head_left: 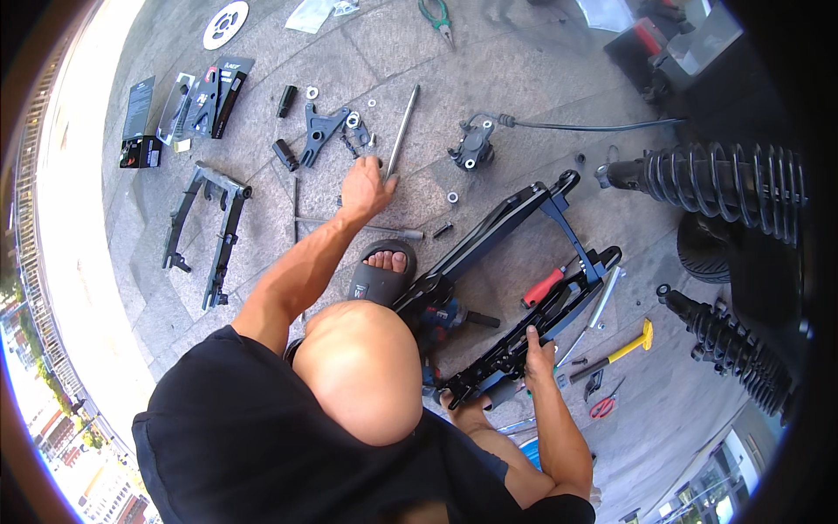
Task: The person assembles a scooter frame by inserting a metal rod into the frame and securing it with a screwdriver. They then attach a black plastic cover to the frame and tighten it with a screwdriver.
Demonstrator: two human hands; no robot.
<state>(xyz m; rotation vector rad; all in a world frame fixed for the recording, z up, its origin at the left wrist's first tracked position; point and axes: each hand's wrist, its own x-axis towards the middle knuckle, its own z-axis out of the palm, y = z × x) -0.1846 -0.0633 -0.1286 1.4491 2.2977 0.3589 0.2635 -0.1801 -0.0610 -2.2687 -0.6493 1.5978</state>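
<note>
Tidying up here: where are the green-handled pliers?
In the head view, the pliers lie top middle on the paving, beyond the left hand and metal rod.

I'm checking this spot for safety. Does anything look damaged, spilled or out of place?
Nothing looks plainly broken or spilled. The black open-toed sandal seems odd for such work: bare toes show beside a silver T-shaped metal wrench.

Frame (489,232): black. Rod (403,131): silver. Screwdriver (544,286): red handle. Hammer (626,350): yellow, black grip. Pliers (443,26): green handles. Disc (210,37): white, dark cut-outs. Shock absorbers (698,178): black. Paving (375,54): mottled grey, darker joint lines.
</note>
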